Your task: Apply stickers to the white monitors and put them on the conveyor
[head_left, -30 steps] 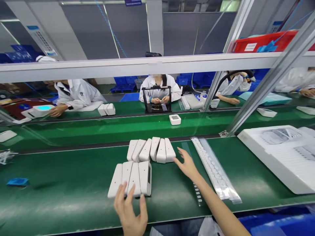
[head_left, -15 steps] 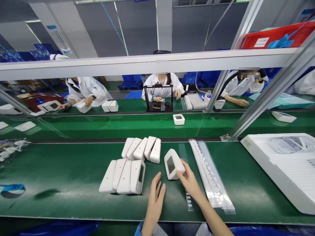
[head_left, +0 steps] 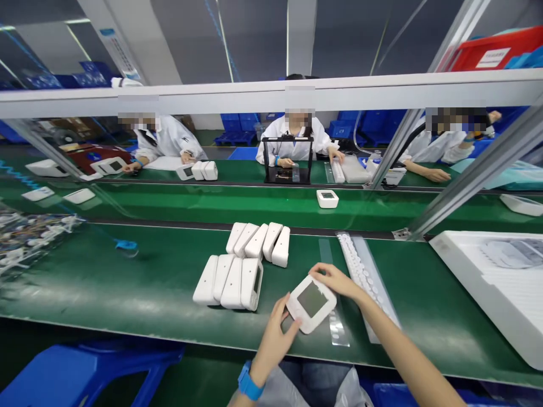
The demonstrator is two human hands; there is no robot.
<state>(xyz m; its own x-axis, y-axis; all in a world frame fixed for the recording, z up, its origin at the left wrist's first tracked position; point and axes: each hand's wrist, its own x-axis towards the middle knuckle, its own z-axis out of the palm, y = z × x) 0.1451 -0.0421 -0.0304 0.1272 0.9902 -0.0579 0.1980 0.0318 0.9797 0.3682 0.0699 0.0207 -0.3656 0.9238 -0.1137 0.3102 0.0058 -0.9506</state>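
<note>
A white device with a grey square screen (head_left: pixel 311 301) faces up between my two hands above the green bench. My left hand (head_left: pixel 278 333) grips its lower left edge between thumb and fingers. At its top corner, the fingers of my right hand (head_left: pixel 333 280) hold the rim. Left of it, several white devices (head_left: pixel 231 282) stand on edge in a front row, with another row of them (head_left: pixel 257 240) behind. A clear strip with white pieces (head_left: pixel 339 330) lies partly behind the device and my right hand. Further right are strips of round white stickers (head_left: pixel 358 263).
A large white tray (head_left: pixel 500 294) sits at the right. Cables (head_left: pixel 29 237) lie at the far left, near a blue band (head_left: pixel 126 245). One device (head_left: pixel 327 198) rests on the green belt (head_left: pixel 190 203) beyond. Three people work across it. A blue stool (head_left: pixel 63 373) is at lower left.
My left hand has taken hold of the device, which now lies flatter with its screen up. The view has shifted, and the bench things appear further right and higher.
</note>
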